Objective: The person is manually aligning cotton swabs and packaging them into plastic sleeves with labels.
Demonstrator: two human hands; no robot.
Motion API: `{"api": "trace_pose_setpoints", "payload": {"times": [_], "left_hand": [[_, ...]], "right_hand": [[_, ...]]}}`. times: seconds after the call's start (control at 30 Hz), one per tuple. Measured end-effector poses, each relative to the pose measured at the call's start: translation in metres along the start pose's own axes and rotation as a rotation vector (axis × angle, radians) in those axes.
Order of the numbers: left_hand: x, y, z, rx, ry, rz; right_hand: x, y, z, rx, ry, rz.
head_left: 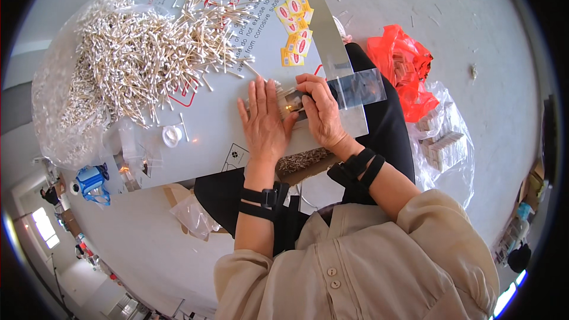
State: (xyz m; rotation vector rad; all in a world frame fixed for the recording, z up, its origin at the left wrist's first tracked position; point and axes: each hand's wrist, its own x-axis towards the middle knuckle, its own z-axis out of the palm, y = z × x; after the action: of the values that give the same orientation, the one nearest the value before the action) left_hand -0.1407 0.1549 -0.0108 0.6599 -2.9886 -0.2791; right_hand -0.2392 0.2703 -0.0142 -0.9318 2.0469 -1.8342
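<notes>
Both hands meet at a clear plastic sleeve [368, 87] by the right edge of the desk [216, 124].

From my end, I see the left hand [262, 115] lying flat, fingers straight and nearly side by side, thumb reaching toward the right hand [322, 112], perhaps to steady things. The right fingers curl over the sleeve; I cannot tell whether they clamp it, their undersides being hidden. The sleeve's free end juts right, past the edge. Loose cotton swabs [148, 47] heap at far left, partly in a clear bag [47, 92], probably for easy reach; small yellow boxes [295, 46] sit at far right, apparently kept aside.
</notes>
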Motion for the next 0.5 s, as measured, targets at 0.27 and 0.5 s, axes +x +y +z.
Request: {"api": "trace_pose_setpoints", "payload": {"times": [0.27, 0.5], "left_hand": [[-0.007, 0.005, -0.005, -0.071, -0.1, 0.086], [-0.005, -0.012, 0.009, -0.842, 0.505, -0.249]], "right_hand": [[-0.001, 0.003, -0.002, 0.027, 0.008, 0.028], [-0.005, 0.005, 0.006, 0.293, 0.103, 0.143]]}}
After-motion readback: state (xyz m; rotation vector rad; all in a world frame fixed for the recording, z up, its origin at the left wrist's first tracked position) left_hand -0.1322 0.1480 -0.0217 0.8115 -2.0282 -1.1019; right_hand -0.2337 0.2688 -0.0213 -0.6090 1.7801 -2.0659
